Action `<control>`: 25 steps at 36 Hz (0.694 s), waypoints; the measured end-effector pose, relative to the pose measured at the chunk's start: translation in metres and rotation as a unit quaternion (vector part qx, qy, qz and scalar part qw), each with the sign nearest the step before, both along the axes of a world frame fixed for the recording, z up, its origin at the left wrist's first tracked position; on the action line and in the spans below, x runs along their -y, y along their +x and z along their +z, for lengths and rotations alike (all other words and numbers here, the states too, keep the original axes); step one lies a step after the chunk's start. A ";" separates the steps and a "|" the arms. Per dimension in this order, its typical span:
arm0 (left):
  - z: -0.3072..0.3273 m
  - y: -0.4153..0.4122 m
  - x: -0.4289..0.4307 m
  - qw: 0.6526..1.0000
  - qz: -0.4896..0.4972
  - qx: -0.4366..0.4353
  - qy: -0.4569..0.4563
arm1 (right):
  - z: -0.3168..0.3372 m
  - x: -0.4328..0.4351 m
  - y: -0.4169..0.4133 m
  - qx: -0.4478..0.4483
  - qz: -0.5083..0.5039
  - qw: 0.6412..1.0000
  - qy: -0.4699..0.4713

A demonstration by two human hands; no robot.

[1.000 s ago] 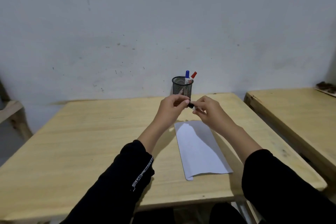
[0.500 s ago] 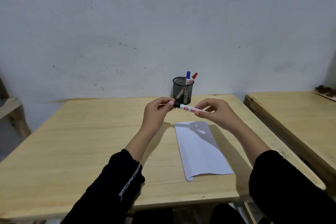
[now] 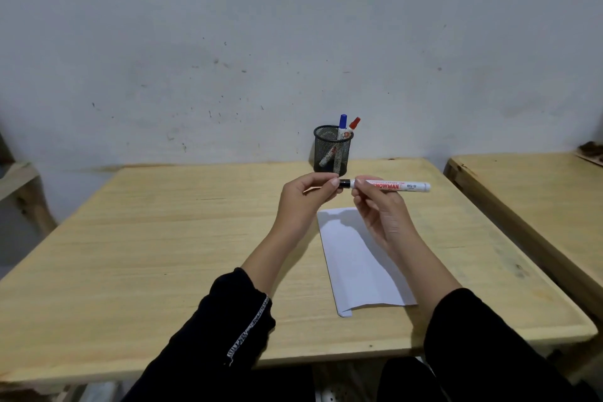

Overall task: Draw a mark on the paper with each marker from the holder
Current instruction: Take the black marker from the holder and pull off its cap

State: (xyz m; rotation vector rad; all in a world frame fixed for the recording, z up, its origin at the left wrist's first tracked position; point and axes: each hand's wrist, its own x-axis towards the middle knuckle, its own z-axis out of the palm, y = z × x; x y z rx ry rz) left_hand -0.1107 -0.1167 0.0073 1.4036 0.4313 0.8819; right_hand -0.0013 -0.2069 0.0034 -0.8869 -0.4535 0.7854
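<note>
**Black marker held level above the paper**

Pale, scuffed wall behind, and I'm looking down on a light wooden table (image 3: pixel 163 238). Both hands are up over it. My left hand (image 3: pixel 305 197) pinches the black cap end of a white marker (image 3: pixel 396 186), fingers closed on it. My right hand (image 3: pixel 380 215) grips the barrel just beside the cap, thumb and fingers closed around it. That marker lies level, its tail pointing right. Below the hands, a white paper (image 3: pixel 362 264) lies flat on the table. At the far edge stands a black mesh holder (image 3: pixel 332 155), with a blue-capped marker (image 3: pixel 342 123) and a red-capped marker (image 3: pixel 354 124) sticking up out of it.
</note>
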 end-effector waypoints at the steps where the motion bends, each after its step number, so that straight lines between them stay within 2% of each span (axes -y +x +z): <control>1: 0.000 -0.001 -0.001 1.000 0.001 -0.013 0.014 | 0.000 -0.002 0.000 -0.006 -0.002 1.000 -0.002; 8: -0.002 -0.007 -0.010 0.994 0.014 -0.065 0.083 | -0.001 -0.005 0.002 0.019 0.014 1.000 -0.016; 14: -0.007 -0.007 -0.016 0.997 0.005 -0.053 0.061 | 0.000 -0.007 0.005 0.091 0.035 0.995 -0.009; 20: -0.008 -0.011 -0.030 0.997 0.041 -0.062 0.028 | 0.005 -0.008 0.013 0.158 0.023 0.987 0.009; 22: -0.009 -0.017 -0.041 0.995 0.050 -0.088 0.015 | 0.008 -0.005 0.021 0.146 -0.004 0.989 0.023; 25: -0.012 -0.026 -0.055 0.980 0.078 -0.178 0.031 | 0.010 -0.001 0.033 0.116 -0.047 0.992 0.012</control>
